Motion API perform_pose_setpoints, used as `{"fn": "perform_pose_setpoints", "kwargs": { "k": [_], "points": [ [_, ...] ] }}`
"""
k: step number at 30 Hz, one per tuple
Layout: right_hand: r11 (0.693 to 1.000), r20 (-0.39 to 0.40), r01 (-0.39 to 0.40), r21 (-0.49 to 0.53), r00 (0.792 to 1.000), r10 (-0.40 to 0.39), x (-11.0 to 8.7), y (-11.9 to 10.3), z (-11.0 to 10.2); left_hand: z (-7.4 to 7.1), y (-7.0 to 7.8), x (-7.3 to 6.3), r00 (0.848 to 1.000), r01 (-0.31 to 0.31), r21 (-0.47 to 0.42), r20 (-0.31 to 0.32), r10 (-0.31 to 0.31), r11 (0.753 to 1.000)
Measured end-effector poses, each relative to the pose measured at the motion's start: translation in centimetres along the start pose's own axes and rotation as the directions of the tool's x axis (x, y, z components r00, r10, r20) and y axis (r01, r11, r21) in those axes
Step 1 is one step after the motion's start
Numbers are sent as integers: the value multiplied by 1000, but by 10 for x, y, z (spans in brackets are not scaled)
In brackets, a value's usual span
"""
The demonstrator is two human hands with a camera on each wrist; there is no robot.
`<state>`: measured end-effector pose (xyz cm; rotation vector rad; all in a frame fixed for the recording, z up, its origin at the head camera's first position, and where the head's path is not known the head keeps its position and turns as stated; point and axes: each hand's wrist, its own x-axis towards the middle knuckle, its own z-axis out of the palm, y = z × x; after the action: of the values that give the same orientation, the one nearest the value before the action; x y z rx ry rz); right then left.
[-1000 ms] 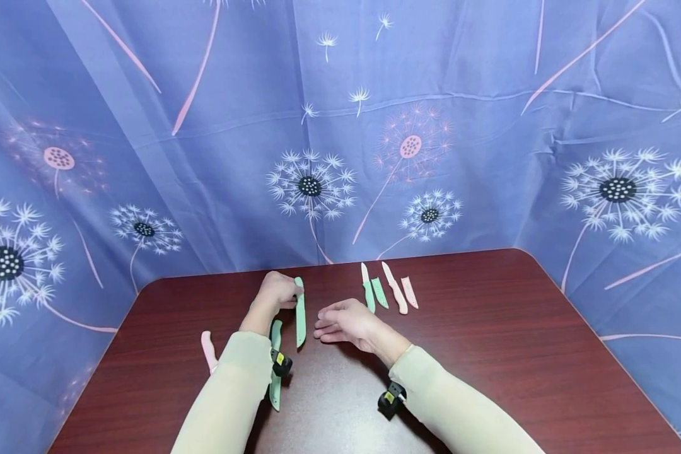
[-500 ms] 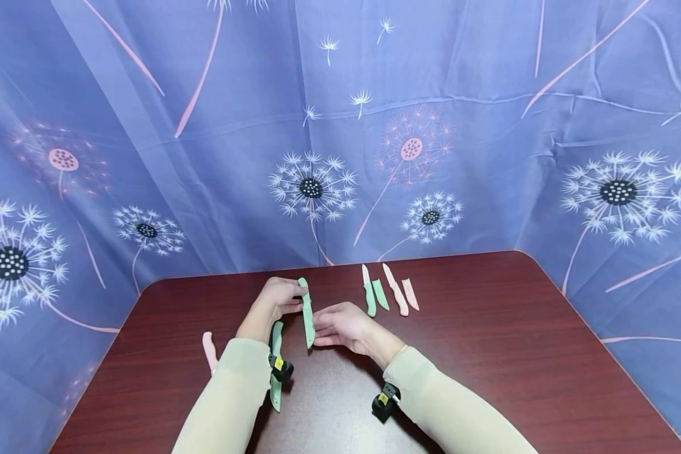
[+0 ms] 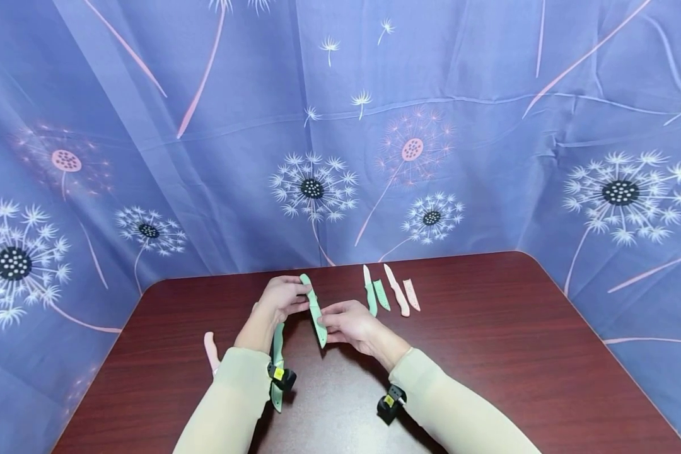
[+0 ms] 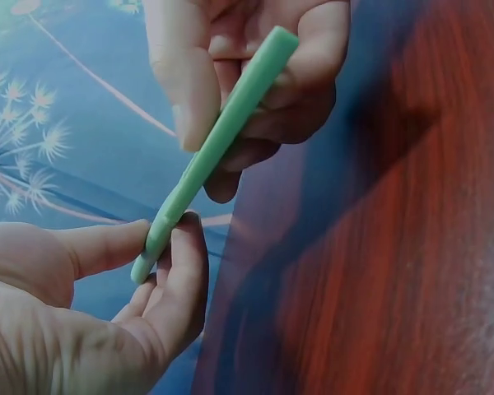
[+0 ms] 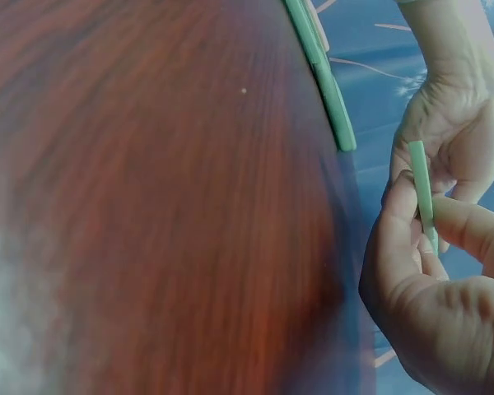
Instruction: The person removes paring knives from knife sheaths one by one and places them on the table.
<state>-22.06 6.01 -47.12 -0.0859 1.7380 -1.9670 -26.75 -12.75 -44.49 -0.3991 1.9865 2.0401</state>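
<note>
My left hand (image 3: 284, 295) pinches the handle end of a light green sheathed knife (image 3: 310, 299) between thumb and fingers. Its other end, covered by a green sheath (image 4: 255, 82), is pinched by my right hand (image 3: 353, 326). The knife is held up over the table and slants, sheath tip toward the near right. In the left wrist view, the left hand (image 4: 107, 304) grips the rounded end from below, while the right hand (image 4: 255, 107) has the sheath. Up close in the right wrist view, the right thumb and fingers squeeze the sheath's edge (image 5: 421, 177).
A second green sheathed knife (image 3: 277, 350) and a pink-handled knife (image 3: 210, 352) lie left, partly behind the left sleeve. At the back stand side by side a small green knife (image 3: 370, 293), green sheath (image 3: 381, 296), pink knife (image 3: 397, 293) and pink sheath (image 3: 411, 296).
The left hand has brought the sheathed knife rightward, tilting its tip right. The right hand, earlier apart from it with loose fingers, has taken hold of the sheath end.
</note>
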Motion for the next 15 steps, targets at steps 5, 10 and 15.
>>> {"fn": "perform_pose_setpoints", "kwargs": {
  "k": [5,10,15],
  "points": [
    [999,-6,23,-28,1000,-23,-6,-4,-4,3,1,-7,999,-32,-33,7,32,999],
    [997,5,37,-66,999,-37,-11,-9,-8,7,4,-15,999,-50,-61,13,51,997],
    [991,10,62,-119,998,-61,-15,-14,-14,9,5,-20,997,-78,-89,18,80,993]
  ]
}}
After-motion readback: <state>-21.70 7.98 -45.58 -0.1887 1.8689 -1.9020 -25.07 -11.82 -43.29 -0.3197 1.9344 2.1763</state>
